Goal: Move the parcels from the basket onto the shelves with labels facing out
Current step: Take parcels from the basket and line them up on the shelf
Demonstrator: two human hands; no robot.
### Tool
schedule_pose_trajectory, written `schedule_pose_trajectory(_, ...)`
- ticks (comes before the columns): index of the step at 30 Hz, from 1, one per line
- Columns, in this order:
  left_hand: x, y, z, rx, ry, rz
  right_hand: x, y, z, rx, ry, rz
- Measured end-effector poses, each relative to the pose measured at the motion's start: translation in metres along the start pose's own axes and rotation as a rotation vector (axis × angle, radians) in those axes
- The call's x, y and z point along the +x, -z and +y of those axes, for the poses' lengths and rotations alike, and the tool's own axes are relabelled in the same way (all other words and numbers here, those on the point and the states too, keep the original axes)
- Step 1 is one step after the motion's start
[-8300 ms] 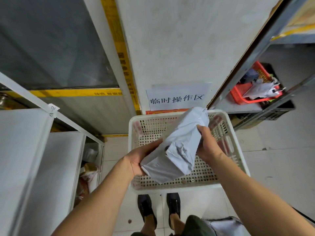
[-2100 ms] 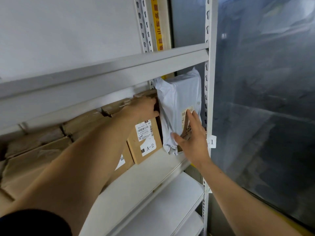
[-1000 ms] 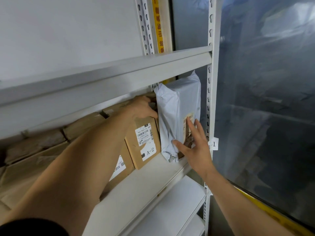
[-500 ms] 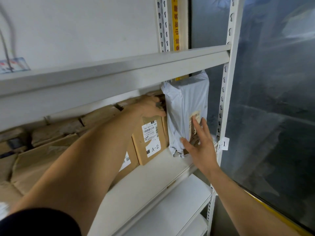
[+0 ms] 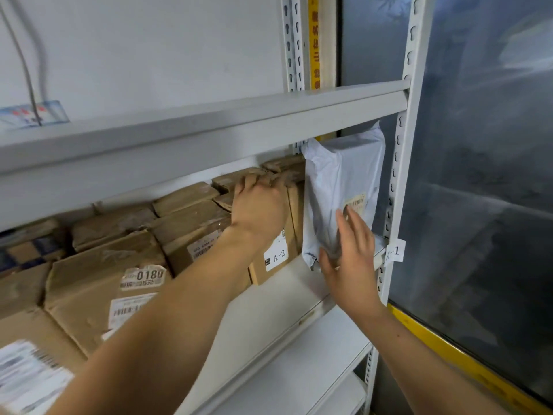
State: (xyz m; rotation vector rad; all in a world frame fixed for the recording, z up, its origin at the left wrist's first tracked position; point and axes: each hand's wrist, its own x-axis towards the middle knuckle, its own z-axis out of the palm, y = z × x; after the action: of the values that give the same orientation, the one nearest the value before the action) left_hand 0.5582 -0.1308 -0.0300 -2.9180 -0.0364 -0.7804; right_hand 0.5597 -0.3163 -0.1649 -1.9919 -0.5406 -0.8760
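**Grey parcel now stands at the end of the shelf**

The grey plastic mailer (image 5: 341,187) stands upright at the far right end of the shelf (image 5: 269,301), between the brown carton marked A-2 (image 5: 276,256) and the white upright post (image 5: 398,181). Eight seconds ago this same parcel was still in both hands above the white basket; now the shelf carries it. In the last second the view has moved a little to the left, but the parcel and the hands have kept almost the same places. Its label (image 5: 356,202) faces out to the aisle, so I judge this parcel is nearly done and only the letting go remains.

The right hand (image 5: 350,259) lies flat on the front of the mailer, fingers straight and spread, pressing and not gripping. The left hand (image 5: 258,205) rests on the top of the carton row with fingers a little bent; I cannot tell if it grips an edge or only holds the cartons back.

To count: one grey mailer, two hands, and about seven brown cartons on this shelf, though the left ones are blurred and more may be hidden. Two small location tags are readable, A-2 and A-1 (image 5: 394,251). The basket is not in view.
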Motion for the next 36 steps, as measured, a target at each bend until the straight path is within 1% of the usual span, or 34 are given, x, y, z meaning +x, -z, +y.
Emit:
schedule_pose_trajectory(2,-0.016,0.003,-0.009,0.137,0.045,-0.022,0.004,-0.002,-0.015,-0.011,0.103,0.002)
schedule_pose_trajectory(4,-0.024,0.013,-0.019,0.206,0.102,-0.072,0.011,-0.006,-0.028,-0.021,0.180,-0.019)
schedule_pose_trajectory(6,-0.027,0.028,-0.027,0.229,0.167,-0.182,0.021,-0.012,-0.041,-0.023,0.223,-0.054)
schedule_pose_trajectory(8,-0.032,0.043,-0.032,0.283,0.242,-0.336,0.036,-0.022,-0.050,-0.048,0.300,-0.112)
schedule_pose_trajectory(10,-0.038,0.051,-0.034,0.331,0.319,-0.461,0.055,-0.037,-0.056,-0.104,0.404,-0.206)
schedule_pose_trajectory(12,-0.044,0.054,-0.037,0.334,0.385,-0.529,0.079,-0.052,-0.061,-0.164,0.463,-0.315)
schedule_pose_trajectory(14,-0.051,0.053,-0.041,0.329,0.425,-0.525,0.096,-0.064,-0.065,-0.272,0.491,-0.398)
schedule_pose_trajectory(16,-0.057,0.050,-0.047,0.317,0.411,-0.456,0.102,-0.072,-0.066,-0.311,0.478,-0.413)
schedule_pose_trajectory(18,-0.062,0.047,-0.052,0.291,0.366,-0.394,0.100,-0.075,-0.066,-0.275,0.473,-0.349)
schedule_pose_trajectory(21,-0.064,0.044,-0.058,0.249,0.305,-0.346,0.092,-0.080,-0.064,-0.266,0.469,-0.252)
schedule_pose_trajectory(23,-0.064,0.045,-0.059,0.226,0.283,-0.354,0.093,-0.082,-0.065,-0.260,0.442,-0.248)
schedule_pose_trajectory(26,-0.070,0.046,-0.060,0.232,0.266,-0.363,0.095,-0.080,-0.065,-0.229,0.438,-0.293)
schedule_pose_trajectory(28,-0.077,0.047,-0.064,0.196,0.236,-0.305,0.095,-0.076,-0.068,-0.183,0.440,-0.321)
schedule_pose_trajectory(29,-0.083,0.053,-0.066,0.177,0.215,-0.247,0.094,-0.074,-0.072,-0.149,0.449,-0.334)
schedule_pose_trajectory(31,-0.098,0.071,-0.075,0.164,0.184,-0.121,0.092,-0.070,-0.084,-0.066,0.505,-0.387)
schedule_pose_trajectory(32,-0.108,0.081,-0.082,0.171,0.189,-0.093,0.090,-0.070,-0.090,-0.023,0.542,-0.424)
schedule_pose_trajectory(33,-0.118,0.091,-0.092,0.194,0.201,-0.099,0.089,-0.071,-0.097,0.010,0.571,-0.464)
schedule_pose_trajectory(34,-0.129,0.098,-0.104,0.229,0.230,-0.151,0.088,-0.073,-0.102,0.031,0.587,-0.500)
schedule_pose_trajectory(36,-0.151,0.106,-0.127,0.244,0.319,-0.327,0.085,-0.081,-0.108,0.024,0.608,-0.547)
